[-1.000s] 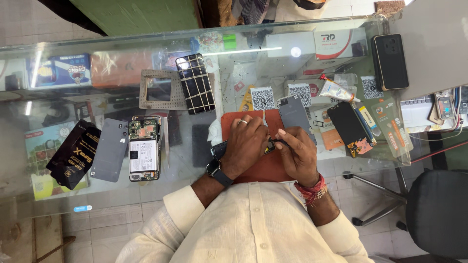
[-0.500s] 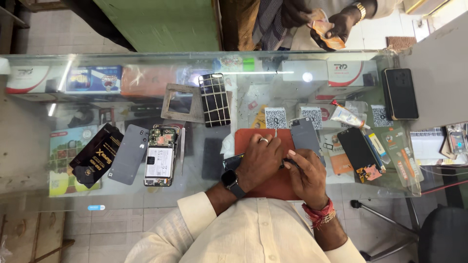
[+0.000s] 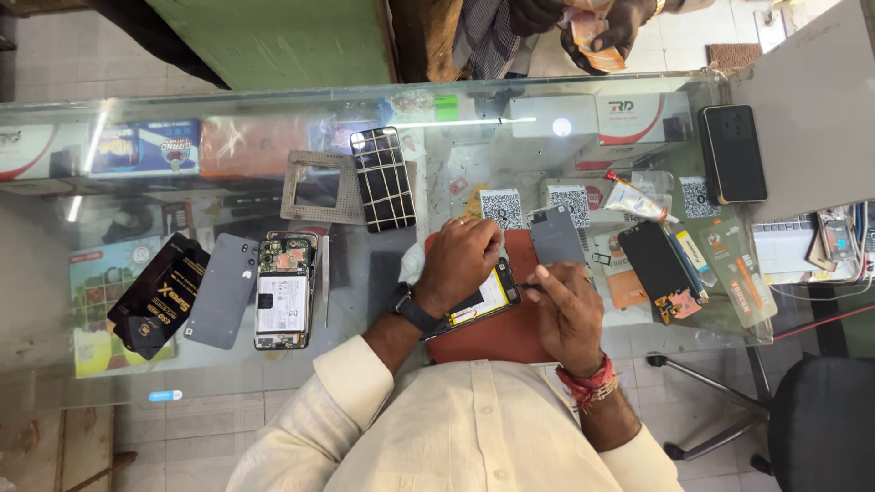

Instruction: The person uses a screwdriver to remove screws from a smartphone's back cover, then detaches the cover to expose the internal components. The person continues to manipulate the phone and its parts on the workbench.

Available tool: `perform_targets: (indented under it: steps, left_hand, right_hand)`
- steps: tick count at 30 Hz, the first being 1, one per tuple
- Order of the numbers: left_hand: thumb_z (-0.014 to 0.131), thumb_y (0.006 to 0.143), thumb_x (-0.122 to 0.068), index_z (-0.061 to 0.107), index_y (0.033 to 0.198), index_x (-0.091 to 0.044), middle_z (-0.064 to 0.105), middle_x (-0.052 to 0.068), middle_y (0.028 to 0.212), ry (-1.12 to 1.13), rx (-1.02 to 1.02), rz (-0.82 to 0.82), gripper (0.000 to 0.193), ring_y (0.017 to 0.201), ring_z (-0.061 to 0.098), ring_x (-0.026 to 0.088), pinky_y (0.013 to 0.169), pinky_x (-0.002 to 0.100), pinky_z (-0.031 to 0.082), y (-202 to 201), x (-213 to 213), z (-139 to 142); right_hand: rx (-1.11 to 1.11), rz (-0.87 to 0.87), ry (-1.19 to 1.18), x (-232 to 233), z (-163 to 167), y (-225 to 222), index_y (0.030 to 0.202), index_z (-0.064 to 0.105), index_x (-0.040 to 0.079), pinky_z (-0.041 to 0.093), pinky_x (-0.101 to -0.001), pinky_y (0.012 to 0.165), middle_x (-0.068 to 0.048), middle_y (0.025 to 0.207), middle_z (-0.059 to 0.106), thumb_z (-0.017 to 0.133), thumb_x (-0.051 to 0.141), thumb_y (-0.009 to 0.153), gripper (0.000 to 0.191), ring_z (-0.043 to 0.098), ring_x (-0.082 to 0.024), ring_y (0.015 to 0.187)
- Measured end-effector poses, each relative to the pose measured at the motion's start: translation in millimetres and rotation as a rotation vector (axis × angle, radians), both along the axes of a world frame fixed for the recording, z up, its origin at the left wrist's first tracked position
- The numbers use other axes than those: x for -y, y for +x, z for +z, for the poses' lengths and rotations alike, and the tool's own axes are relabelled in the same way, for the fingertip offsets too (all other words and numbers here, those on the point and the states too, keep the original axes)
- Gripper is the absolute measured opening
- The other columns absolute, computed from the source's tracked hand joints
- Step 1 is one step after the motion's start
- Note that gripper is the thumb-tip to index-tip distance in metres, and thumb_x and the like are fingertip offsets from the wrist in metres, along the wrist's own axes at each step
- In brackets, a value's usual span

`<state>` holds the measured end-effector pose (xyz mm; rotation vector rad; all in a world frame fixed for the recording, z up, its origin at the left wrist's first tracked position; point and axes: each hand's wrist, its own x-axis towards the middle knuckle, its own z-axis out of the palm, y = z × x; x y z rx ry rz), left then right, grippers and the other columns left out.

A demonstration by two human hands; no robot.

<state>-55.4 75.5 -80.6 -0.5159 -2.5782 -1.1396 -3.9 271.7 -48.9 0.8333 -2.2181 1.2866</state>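
An opened phone [image 3: 483, 302] with its battery showing lies on a red-brown mat [image 3: 497, 335] on the glass counter [image 3: 383, 109]. My left hand [image 3: 458, 261] presses down on the phone's upper end. My right hand [image 3: 567, 315] is closed around a thin dark tool whose tip meets the phone's right edge. A grey back cover [image 3: 556, 235] rests at the mat's far right corner. I wear a dark watch on the left wrist and red threads on the right.
To the left lie another opened phone [image 3: 283, 293], a grey cover [image 3: 221, 292], a black packet [image 3: 157, 297], a metal frame [image 3: 314, 188] and a cracked screen [image 3: 384, 178]. On the right are a display panel [image 3: 656, 266], a white tube [image 3: 633, 199] and a black phone [image 3: 732, 153]. A person's hands [image 3: 597, 32] hold something beyond the counter.
My hands have drawn apart: the left now sits on the phone's upper end, the right has moved right with the tool. The view has shifted so the counter sits lower.
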Motion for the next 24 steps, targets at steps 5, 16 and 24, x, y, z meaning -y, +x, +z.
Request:
perform_targets:
  steps: [5, 16, 24]
  left_hand:
    - [0.067, 0.091, -0.009, 0.063, 0.098, -0.008, 0.070, 0.009, 0.083, -0.020, -0.042, -0.062, 0.008, 0.085, 0.068, 0.031, 0.080, 0.048, 0.047, -3.4, -0.2, 4.3]
    - [0.074, 0.083, -0.012, 0.070, 0.082, -0.008, 0.068, 0.006, 0.084, -0.042, 0.075, -0.167, 0.006, 0.090, 0.064, 0.028, 0.085, 0.044, 0.047, 0.7, 14.7, 7.6]
    - [0.071, 0.085, -0.011, 0.071, 0.080, -0.007, 0.067, 0.007, 0.087, -0.180, -0.029, -0.177, 0.006, 0.092, 0.064, 0.028, 0.087, 0.043, 0.048, 5.1, 6.7, 13.5]
  right_hand:
    - [-0.017, 0.031, 0.012, -0.8, 9.3, -8.1, 0.139, 0.055, 0.005, 0.052, -0.0493, 0.101, -0.012, 0.104, 0.073, 0.063, -0.014, 0.090, 0.053, 0.070, -0.024, 0.094]
    - [0.084, -0.072, 0.012, -5.3, -7.8, -7.1, 0.129, 0.066, 0.011, 0.049, -0.0293, 0.065, -0.012, 0.101, 0.065, 0.078, -0.003, 0.088, 0.045, 0.061, -0.018, 0.078]
    - [0.083, -0.038, 0.064, -6.4, 7.0, -9.8, 0.127, 0.068, 0.010, 0.047, -0.0307, 0.065, -0.011, 0.100, 0.066, 0.079, -0.004, 0.087, 0.044, 0.058, -0.018, 0.075]
